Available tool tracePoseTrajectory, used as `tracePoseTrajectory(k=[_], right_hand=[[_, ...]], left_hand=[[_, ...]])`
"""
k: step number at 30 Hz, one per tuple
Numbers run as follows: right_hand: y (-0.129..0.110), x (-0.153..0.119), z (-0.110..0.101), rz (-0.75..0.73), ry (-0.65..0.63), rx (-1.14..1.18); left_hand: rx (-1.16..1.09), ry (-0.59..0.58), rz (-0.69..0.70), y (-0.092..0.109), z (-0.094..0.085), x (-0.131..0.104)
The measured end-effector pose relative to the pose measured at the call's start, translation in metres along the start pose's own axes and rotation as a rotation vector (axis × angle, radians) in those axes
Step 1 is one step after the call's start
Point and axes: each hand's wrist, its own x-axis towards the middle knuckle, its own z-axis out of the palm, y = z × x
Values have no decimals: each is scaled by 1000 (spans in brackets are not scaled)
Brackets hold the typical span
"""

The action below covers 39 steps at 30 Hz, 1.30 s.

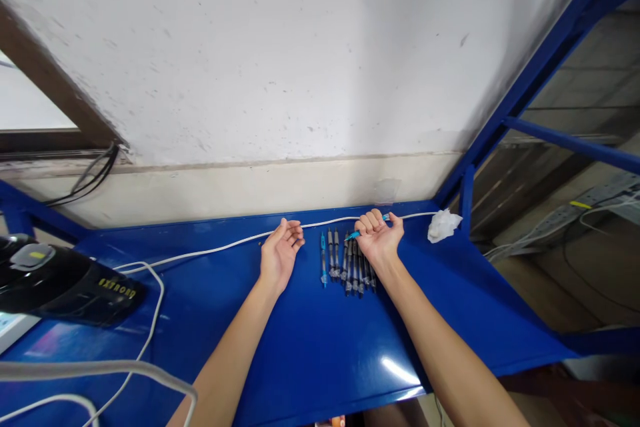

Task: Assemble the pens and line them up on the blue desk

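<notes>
My right hand (379, 233) is closed around a blue pen (352, 236), whose ends stick out on both sides of the fist. Under and beside this hand lie several dark pens (354, 267) with clear crumpled tips, side by side on the blue table (310, 360). A single blue pen (323, 259) rests at the left end of the row. My left hand (283, 247) is held palm up to the left of the pens, fingers loosely curled and apart, with nothing in it.
A white cable (200, 253) runs along the table's back, behind both hands. Crumpled white tissue (443, 225) lies at the back right. At the left are a black bottle-like object (70, 283) and looped cables. Blue frame bars (535, 67) rise at the right.
</notes>
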Motion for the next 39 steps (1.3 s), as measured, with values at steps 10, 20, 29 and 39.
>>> tracePoseTrajectory(k=[10, 20, 29, 39], right_hand=[[-4, 3, 15, 66, 40, -260], [-63, -93, -52, -414, -176, -1712], [-65, -131, -69, -424, -321, -2222], [-121, -199, 42, -337, -351, -1513]], left_hand=[[36, -39, 23, -1, -4, 5], [76, -85, 51, -3, -4, 2], [135, -97, 78, -1, -5, -5], [201, -117, 97, 0, -8, -6]])
